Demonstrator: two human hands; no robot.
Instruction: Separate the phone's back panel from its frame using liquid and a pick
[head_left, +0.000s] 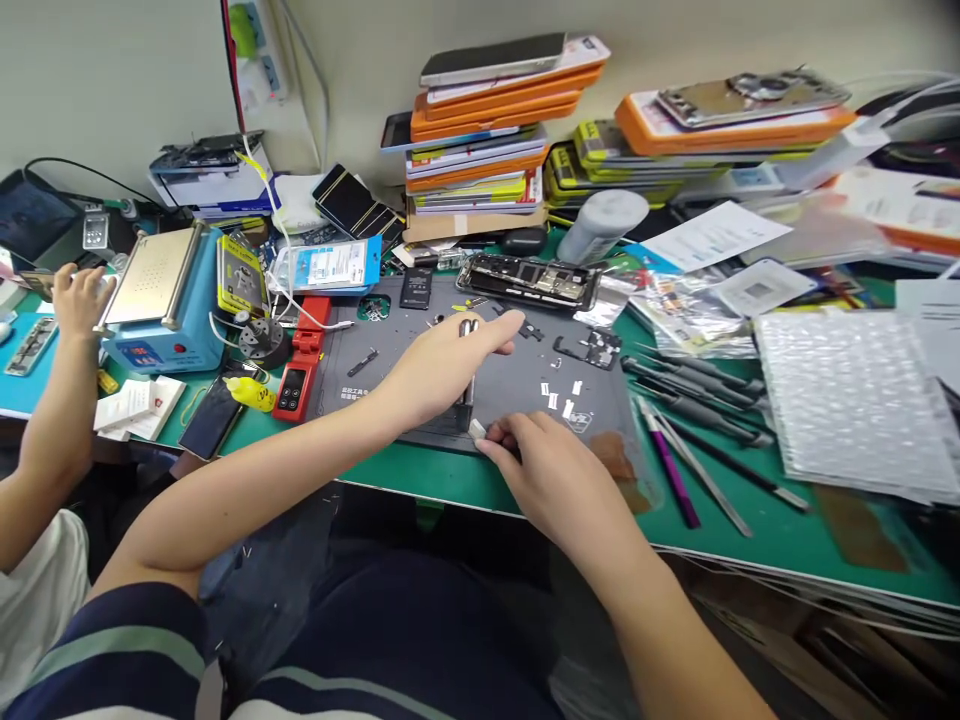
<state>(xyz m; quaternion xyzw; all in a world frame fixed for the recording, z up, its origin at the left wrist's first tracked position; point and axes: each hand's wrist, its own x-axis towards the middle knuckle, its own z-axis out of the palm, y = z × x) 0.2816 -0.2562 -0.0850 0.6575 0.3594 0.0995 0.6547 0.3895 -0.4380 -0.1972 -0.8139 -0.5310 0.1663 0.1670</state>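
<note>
My left hand [442,370] reaches over the dark work mat and is closed around a dark phone [465,415] stood on its edge; most of the phone is hidden behind the hand. Close to the phone's lower end, my right hand [544,465] pinches a small white piece [477,430] between thumb and fingers. Several white strips [553,401] lie on the mat [510,395] beyond the right hand. An opened phone body [529,280] with bare inner parts lies at the mat's back edge, near loose black parts [600,348] and a flat battery [416,288].
Tweezers [709,475], a purple-handled tool [670,465] and several screwdrivers [694,385] lie right of the mat, before bubble wrap [855,400]. Boxes [480,150] are stacked behind. At left are a red device [294,385], a blue heating plate [161,300] and another person's hand [79,300].
</note>
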